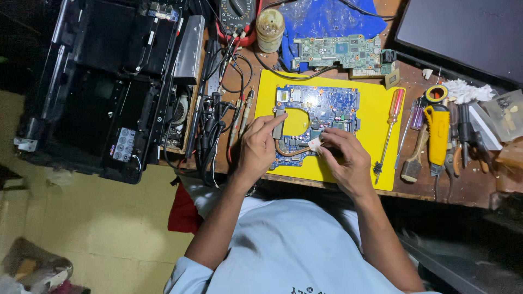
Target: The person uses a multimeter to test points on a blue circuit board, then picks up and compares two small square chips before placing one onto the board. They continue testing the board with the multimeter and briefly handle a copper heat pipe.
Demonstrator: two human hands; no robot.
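Here, a blue circuit board (318,117) is seen lying on a yellow mat (376,103) on the wooden surface (468,188), and it is being worked from both sides. The board's left edge is touched by the left hand (259,148), its forefinger stretched out and the other fingers curled, while a small white pad (315,144) is pinched against the board's lower middle by the right hand (343,155). A red-handled screwdriver (390,128) is left on the mat just beside the right hand, and a green circuit board (338,53) is set well above.

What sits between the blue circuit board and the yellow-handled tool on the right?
In the head view, a red-handled screwdriver lies between the blue circuit board and the yellow-handled tool.
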